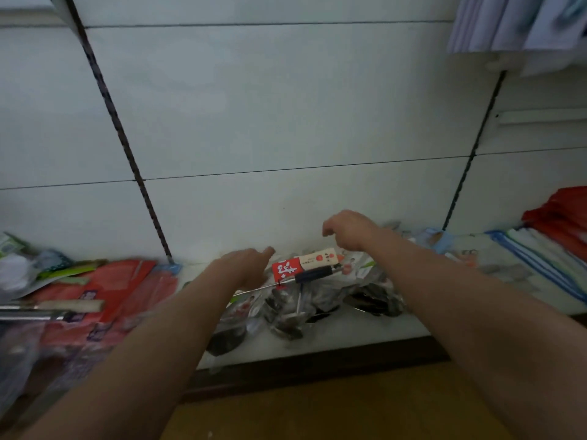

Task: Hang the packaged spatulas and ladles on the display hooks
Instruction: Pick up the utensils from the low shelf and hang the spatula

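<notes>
1. Nearest the camera: two bare forearms enter from the lower corners and reach toward the shelf (333, 325) at centre frame.
2. Left hand (246, 265), centre frame: fingers look extended and relaxed, tips at the near edge of the pile (305, 300). Blurred; it appears to grasp nothing, though contact with the wrapping cannot be ruled out.
3. Right hand (347, 230), just right of centre and higher: fingers curled downward above the pile. Whether they pinch anything I cannot tell; nothing is plainly visible in them.
4. The pile, packaged ladles and spatulas in clear bags, lies on the shelf between and below the hands. On top, a dark handle (314, 274) with a red card (286, 269) points right.
5. Red packs (108, 287) lie at left of frame, striped cloths (536, 265) at right, a white panel (286, 106) above.
6. No hooks show anywhere on the panel; only two slotted uprights (117, 122) cross it.
7. Judgement: picking stage, nothing hung yet.
8. Risks:
- Bags overlap and are slick; lifting one may drag its neighbours off the shelf's front edge.
- Gripping film instead of the handle may let the heavy bowl swing or slip.
- Hang holes are not visible; a pull on the card could tear it.
- With no hooks in view, the hanging spot must be found first.
</notes>
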